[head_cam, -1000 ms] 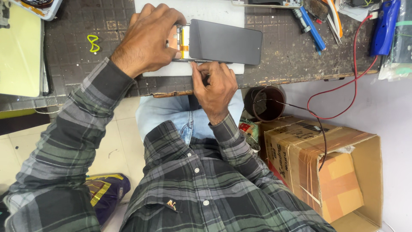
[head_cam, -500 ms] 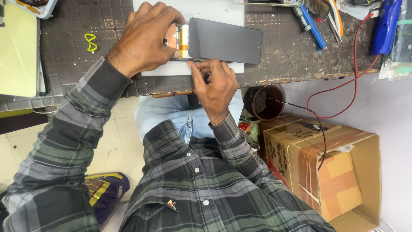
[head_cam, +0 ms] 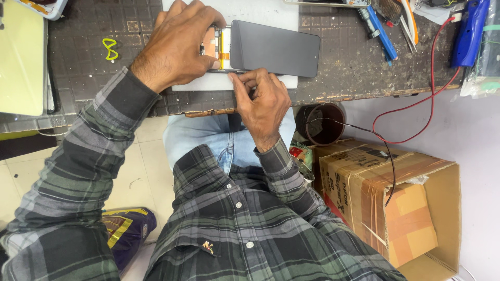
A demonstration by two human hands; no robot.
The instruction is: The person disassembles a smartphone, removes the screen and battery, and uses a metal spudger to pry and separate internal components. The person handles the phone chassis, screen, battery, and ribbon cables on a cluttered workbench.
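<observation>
An opened phone [head_cam: 225,49] lies on a white mat [head_cam: 271,13] on the dark gridded worktable [head_cam: 354,62]. Its dark screen panel [head_cam: 276,48] is swung out to the right, and an orange flex strip shows at the joint. My left hand [head_cam: 177,47] grips the phone's body from above and covers most of it. My right hand [head_cam: 263,99] comes up from the table's near edge, its fingertips pinched on the phone's lower edge just below the screen panel. Whether a small tool is between those fingers is hidden.
A yellow-green loop [head_cam: 109,48] lies left of my hands, and a pale green tray [head_cam: 21,57] is at the far left. Blue tools [head_cam: 383,31] and a blue device [head_cam: 469,31] with a red wire [head_cam: 416,104] are at the right. Below the table stand a brown cup [head_cam: 320,122] and a cardboard box [head_cam: 396,203].
My right hand's fingertips have crept slightly left along the phone's lower edge. My left hand and the screen panel have barely moved.
</observation>
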